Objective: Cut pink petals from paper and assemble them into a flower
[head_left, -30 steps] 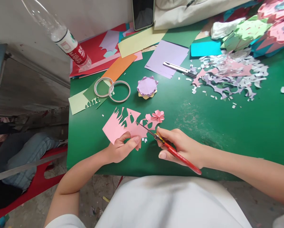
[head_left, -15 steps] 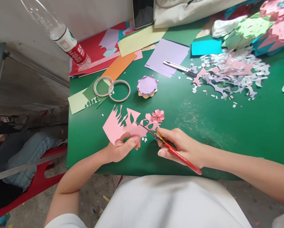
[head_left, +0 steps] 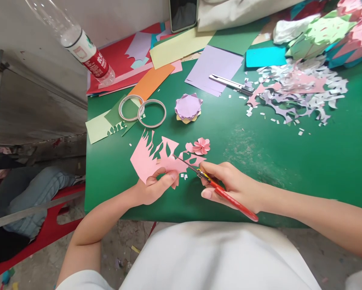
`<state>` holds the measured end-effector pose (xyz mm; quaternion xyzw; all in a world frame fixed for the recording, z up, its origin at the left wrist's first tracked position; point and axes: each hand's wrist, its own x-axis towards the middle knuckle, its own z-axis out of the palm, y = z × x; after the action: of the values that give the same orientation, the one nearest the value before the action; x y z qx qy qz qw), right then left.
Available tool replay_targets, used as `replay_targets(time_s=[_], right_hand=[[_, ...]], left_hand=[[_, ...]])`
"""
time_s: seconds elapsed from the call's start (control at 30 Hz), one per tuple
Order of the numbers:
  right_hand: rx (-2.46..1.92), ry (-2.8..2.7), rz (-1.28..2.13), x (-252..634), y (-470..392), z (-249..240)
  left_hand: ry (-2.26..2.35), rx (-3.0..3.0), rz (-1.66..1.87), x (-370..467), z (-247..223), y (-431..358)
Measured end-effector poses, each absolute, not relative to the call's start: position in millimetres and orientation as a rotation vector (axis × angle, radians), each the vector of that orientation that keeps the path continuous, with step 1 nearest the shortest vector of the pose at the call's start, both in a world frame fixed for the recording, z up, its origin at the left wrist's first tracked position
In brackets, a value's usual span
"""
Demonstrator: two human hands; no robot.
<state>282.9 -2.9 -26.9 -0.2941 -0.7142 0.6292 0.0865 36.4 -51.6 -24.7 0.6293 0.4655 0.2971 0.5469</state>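
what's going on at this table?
A person is working on pink paper with scissors. The left hand holds the pink paper, full of holes and jagged cuts. The right hand grips the red-handled scissors, blade tips at the sheet. A pink paper flower sits near its right end; a utility knife lies further back, beside paper scraps.

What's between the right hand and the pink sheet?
In the head view, the scissors span it, running from the right hand over the pink sheet; small white scraps lie on the table below.
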Motion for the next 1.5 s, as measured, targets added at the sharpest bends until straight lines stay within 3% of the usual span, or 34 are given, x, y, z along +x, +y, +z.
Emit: replay_targets(time_s=[1.5], right_hand=[[-0.862,-2.121,1.859,284.1,-4.8,-29.3]], left_hand=[[1.065,1.371,0.819,39.3,-20.4,-49.2]])
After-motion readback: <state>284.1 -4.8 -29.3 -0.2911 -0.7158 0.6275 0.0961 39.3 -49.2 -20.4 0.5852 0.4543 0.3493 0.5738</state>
